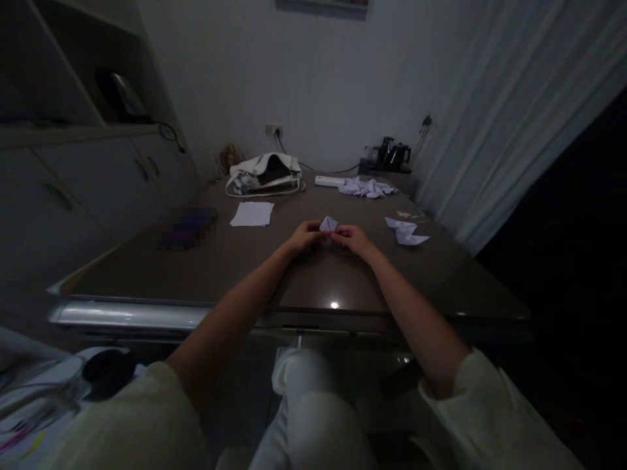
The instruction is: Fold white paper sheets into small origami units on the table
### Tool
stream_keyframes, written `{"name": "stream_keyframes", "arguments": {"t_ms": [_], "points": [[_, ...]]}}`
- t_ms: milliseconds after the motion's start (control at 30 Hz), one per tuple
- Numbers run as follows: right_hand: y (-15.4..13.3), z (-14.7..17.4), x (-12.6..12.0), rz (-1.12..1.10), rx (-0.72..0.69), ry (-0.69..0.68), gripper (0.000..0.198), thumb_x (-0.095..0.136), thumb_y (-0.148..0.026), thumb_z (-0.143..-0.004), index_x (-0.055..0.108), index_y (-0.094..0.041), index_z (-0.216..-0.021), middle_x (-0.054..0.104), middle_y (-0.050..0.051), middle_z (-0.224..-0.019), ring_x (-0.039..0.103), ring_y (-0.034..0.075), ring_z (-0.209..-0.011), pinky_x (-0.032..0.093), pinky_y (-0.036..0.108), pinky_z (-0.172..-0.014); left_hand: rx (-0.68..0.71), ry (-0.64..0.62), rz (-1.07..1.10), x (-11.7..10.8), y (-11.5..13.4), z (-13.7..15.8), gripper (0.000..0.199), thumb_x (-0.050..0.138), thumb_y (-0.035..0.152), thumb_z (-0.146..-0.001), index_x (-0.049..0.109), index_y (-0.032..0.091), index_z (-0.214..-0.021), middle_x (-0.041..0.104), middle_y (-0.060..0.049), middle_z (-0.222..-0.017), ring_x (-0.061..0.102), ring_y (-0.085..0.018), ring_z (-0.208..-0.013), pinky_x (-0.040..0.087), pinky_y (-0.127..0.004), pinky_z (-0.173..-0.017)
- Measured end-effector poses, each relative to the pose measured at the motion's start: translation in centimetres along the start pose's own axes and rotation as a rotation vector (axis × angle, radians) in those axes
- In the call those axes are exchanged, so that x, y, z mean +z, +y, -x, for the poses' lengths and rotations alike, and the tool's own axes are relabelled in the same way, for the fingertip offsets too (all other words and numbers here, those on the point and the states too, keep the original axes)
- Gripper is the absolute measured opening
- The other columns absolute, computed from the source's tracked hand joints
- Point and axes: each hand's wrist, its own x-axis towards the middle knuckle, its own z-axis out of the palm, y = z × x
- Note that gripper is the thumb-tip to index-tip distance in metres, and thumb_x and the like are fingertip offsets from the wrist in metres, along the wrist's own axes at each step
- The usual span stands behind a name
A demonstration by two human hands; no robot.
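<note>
Between my two hands, over the middle of the brown table [235, 274], is a small piece of folded white paper [328, 224] with a pointed top. My left hand [307, 236] grips its left side, fingers curled. On the right side, my right hand [353, 240] pinches the lower edge with thumb and fingers. The fingertips of both hands nearly meet below the paper. To the right lie a few folded paper pieces [406, 232]. A stack of flat white sheets [252, 213] rests to the left.
A white bag [267, 175] sits at the back left. Behind on the right are a heap of folded papers [367, 188] and a long white object [329, 181]. A black kettle [398, 155] stands beyond the table, and a blurred patch [189, 228] covers something at left.
</note>
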Motion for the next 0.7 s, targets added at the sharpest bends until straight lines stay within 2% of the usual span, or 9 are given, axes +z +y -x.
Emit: {"name": "stream_keyframes", "arguments": {"t_ms": [100, 300, 400, 567, 700], "points": [[0.2, -0.2, -0.1, -0.010, -0.003, -0.018, 0.041, 0.069, -0.056, -0.065, 0.056, -0.017, -0.066, 0.057, -0.001, -0.060, 0.044, 0.009, -0.051, 0.029, 0.022, -0.048, 0.001, -0.012, -0.008, 0.3, 0.1, -0.1, 0.026, 0.061, 0.039, -0.087, 0.061, 0.012, -0.088, 0.055, 0.003, -0.065, 0.049, -0.009, -0.052, 0.040, -0.022, -0.052], [0.3, -0.6, -0.7, -0.025, 0.025, -0.112, 0.034, 0.074, -0.045, -0.063, 0.057, -0.016, -0.061, 0.060, -0.001, -0.059, 0.050, 0.010, -0.054, 0.035, 0.022, -0.052, -0.010, 0.008, -0.089, 0.5, -0.4, -0.6, 0.053, 0.047, 0.064, -0.082, 0.056, 0.014, -0.068, 0.049, 0.001, -0.055, 0.042, -0.010, -0.049, 0.029, -0.022, -0.046], [-0.1, -0.5, -1.4, -0.027, 0.047, -0.188, 0.031, 0.074, -0.042, -0.065, 0.060, -0.015, -0.062, 0.060, -0.002, -0.057, 0.050, 0.009, -0.052, 0.035, 0.022, -0.052, -0.001, -0.043, -0.119, 0.4, -0.3, -0.6, 0.055, 0.047, 0.066, -0.079, 0.055, 0.014, -0.066, 0.048, 0.001, -0.056, 0.041, -0.010, -0.051, 0.028, -0.022, -0.046], [-0.5, -0.4, -2.1, -0.024, 0.063, -0.315, 0.032, 0.074, -0.043, -0.068, 0.068, -0.013, -0.075, 0.066, 0.001, -0.066, 0.055, 0.011, -0.059, 0.039, 0.022, -0.056, 0.015, -0.188, -0.131, 0.0, 0.4, -0.4, 0.057, 0.043, 0.065, -0.082, 0.060, 0.012, -0.071, 0.048, 0.002, -0.056, 0.041, -0.010, -0.051, 0.031, -0.021, -0.048], [-0.2, -0.4, -1.9, 0.002, 0.011, -0.354, 0.030, 0.072, -0.041, -0.073, 0.067, -0.012, -0.074, 0.064, 0.001, -0.063, 0.053, 0.010, -0.056, 0.037, 0.021, -0.054, 0.028, -0.246, -0.150, -0.1, 0.5, -0.5, 0.054, 0.041, 0.061, -0.085, 0.060, 0.012, -0.072, 0.051, 0.001, -0.059, 0.044, -0.011, -0.053, 0.034, -0.021, -0.050]]}}
